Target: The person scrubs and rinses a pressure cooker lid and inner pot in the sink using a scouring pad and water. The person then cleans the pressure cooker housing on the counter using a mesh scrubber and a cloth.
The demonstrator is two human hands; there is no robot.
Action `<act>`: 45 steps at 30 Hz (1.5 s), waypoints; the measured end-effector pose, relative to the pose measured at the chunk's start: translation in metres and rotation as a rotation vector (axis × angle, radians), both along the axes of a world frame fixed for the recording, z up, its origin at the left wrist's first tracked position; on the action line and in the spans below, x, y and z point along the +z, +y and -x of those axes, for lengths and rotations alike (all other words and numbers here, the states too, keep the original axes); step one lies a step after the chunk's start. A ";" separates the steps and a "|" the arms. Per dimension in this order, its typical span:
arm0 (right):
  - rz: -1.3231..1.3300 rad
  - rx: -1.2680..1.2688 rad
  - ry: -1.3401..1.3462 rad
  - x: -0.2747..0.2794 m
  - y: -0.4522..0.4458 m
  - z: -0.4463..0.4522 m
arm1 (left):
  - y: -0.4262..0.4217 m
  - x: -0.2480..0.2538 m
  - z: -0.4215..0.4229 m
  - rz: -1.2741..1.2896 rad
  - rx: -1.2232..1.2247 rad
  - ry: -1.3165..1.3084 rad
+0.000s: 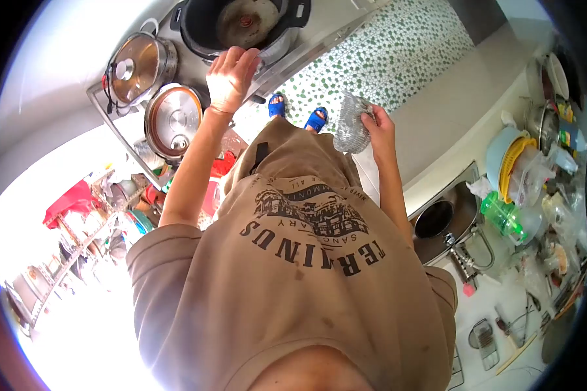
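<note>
My right hand [381,127] pinches the edge of a silvery-grey ribbed piece [352,124] that looks like a mesh cloth. It hangs above the floor, to the right of my feet. On the left, my left hand [231,78] is raised in front of a large black pot [199,29] with a stained inner bottom. Its fingers are stretched upward near the pot's lower rim. Whether they touch the pot I cannot tell. Something shiny shows beside the fingertips, too small to name.
A lidded pot [156,58] and a round metal lid [173,120] stand at a metal rack on the left. To the right are a sink [460,202] with a faucet [463,260], a green plastic bottle [502,212] and a yellow basket [510,169]. Green-and-white patterned floor [385,58] lies ahead.
</note>
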State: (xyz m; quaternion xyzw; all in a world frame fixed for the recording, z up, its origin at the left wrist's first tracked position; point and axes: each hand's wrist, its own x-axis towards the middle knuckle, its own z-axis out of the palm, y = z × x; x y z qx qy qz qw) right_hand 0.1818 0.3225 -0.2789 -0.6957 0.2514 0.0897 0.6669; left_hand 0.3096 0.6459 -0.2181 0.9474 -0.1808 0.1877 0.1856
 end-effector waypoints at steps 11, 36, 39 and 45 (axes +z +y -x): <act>0.146 -0.189 -0.063 0.002 0.005 0.047 | 0.015 0.019 -0.037 -0.360 -0.586 0.027; -0.091 -0.639 -0.033 0.009 0.025 0.108 | 0.021 0.037 -0.093 -0.580 -1.094 0.023; -0.249 -0.685 -0.081 0.014 0.023 0.096 | -0.002 0.046 -0.068 -0.222 -1.062 0.140; -0.701 -0.651 -0.154 0.009 0.039 0.028 | -0.023 0.046 0.001 -0.005 -1.132 0.429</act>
